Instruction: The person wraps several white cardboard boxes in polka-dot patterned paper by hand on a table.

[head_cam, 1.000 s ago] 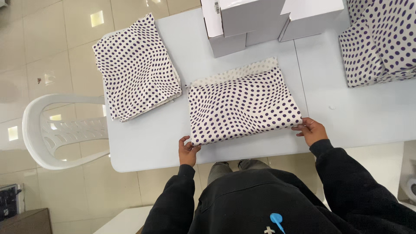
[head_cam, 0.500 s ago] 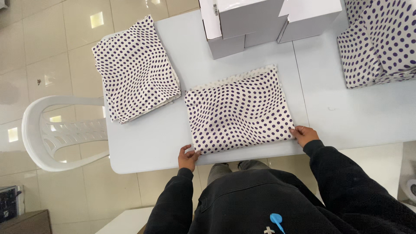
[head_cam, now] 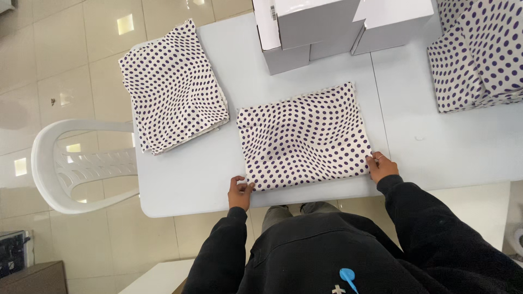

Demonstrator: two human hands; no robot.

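Nearest, the left hand [head_cam: 239, 191] and right hand [head_cam: 381, 166] each pinch a near corner of the folded dotted cloth [head_cam: 305, 136], which lies flat at the near edge of the pale surface [head_cam: 436, 152]. To its left lies a folded stack [head_cam: 171, 84] of the same cloth; farther off stand white boxes [head_cam: 316, 27], with more dotted fabric [head_cam: 479, 54] at the far right.

Boxes [head_cam: 313, 32] block beyond; sides seem open.
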